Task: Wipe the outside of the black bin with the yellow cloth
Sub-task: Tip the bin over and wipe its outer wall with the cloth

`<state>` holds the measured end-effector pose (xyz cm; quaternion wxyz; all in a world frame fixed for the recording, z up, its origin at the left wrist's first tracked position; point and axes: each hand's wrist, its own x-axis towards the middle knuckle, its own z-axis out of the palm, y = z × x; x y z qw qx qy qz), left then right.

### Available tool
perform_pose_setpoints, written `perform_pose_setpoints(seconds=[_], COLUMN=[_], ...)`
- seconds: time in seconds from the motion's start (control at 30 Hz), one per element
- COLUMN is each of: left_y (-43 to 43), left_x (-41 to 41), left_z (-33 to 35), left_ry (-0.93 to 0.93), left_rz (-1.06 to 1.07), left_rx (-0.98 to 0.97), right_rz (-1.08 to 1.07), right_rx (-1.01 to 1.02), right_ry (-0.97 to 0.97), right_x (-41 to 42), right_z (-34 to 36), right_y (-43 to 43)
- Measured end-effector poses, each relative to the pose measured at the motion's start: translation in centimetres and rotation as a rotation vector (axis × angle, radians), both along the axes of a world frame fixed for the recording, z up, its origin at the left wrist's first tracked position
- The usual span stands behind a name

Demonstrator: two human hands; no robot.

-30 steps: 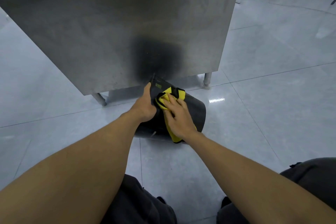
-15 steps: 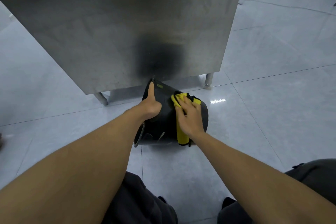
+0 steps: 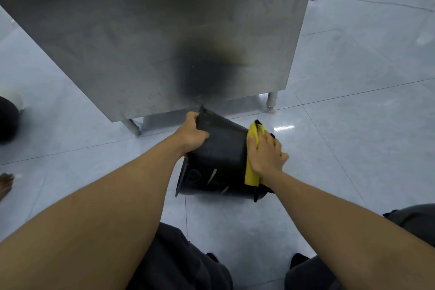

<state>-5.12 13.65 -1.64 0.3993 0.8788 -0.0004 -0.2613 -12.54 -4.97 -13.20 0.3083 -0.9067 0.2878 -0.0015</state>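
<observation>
The black bin point(image 3: 221, 148) lies tipped on its side on the pale tiled floor, its open mouth facing left and its base to the right. My left hand point(image 3: 191, 133) grips the rim at the upper left of the bin. My right hand point(image 3: 266, 153) presses the yellow cloth point(image 3: 251, 172) flat against the bin's outer wall near its base. The cloth hangs down below my palm and partly hides the bin's right end.
A steel cabinet point(image 3: 153, 30) on short legs point(image 3: 270, 101) stands right behind the bin, a dark smudge on its panel. My knees in dark trousers point(image 3: 179, 263) are at the bottom. Another person's bare foot point(image 3: 6, 183) shows at the left edge.
My right hand has slid the yellow cloth rightward along the bin's wall toward its base. My left hand shifted to grip the rim, and the bin turned, mouth now facing left.
</observation>
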Motion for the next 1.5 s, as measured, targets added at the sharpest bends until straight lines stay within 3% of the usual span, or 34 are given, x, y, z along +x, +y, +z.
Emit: perform_pose_setpoints(seconds=[0.17,0.4,0.53,0.63,0.77,1.0,1.1,1.3,1.5], left_y=[-1.5,-2.2,-3.1,-3.2,-2.8,-1.6,-1.4,-1.7,-2.2], left_x=[-0.1,0.9,0.3,0.5,0.7,-0.1,0.3,-0.1,0.0], left_z=[0.0,-0.8,0.3,0.2,0.1,-0.2,-0.9,-0.6,-0.6], left_ry=[0.017,0.216,0.162,0.111,0.044,0.058,0.047,0.051,0.01], left_rz=[-0.11,-0.004,0.025,0.041,0.082,-0.148,-0.152,-0.122,-0.105], left_rx=[-0.089,-0.181,-0.205,-0.183,-0.1,0.044,0.052,0.01,0.017], right_rz=[-0.106,0.296,0.466,0.47,0.248,0.032,0.069,0.414,0.32], right_rx=[0.083,-0.058,-0.117,-0.199,-0.183,-0.013,0.027,0.012,0.015], right_ry=[-0.013,-0.393,-0.503,-0.498,-0.319,-0.19,-0.218,-0.475,-0.463], right_x=[0.6,0.4,-0.5,-1.2,-0.7,-0.5,-0.3,-0.9,-0.6], right_z=[0.7,3.4,3.8,2.2,0.3,0.7,1.5,3.0,2.0], right_y=[0.1,3.8,5.5,4.4,2.6,1.7,2.2,4.0,3.5])
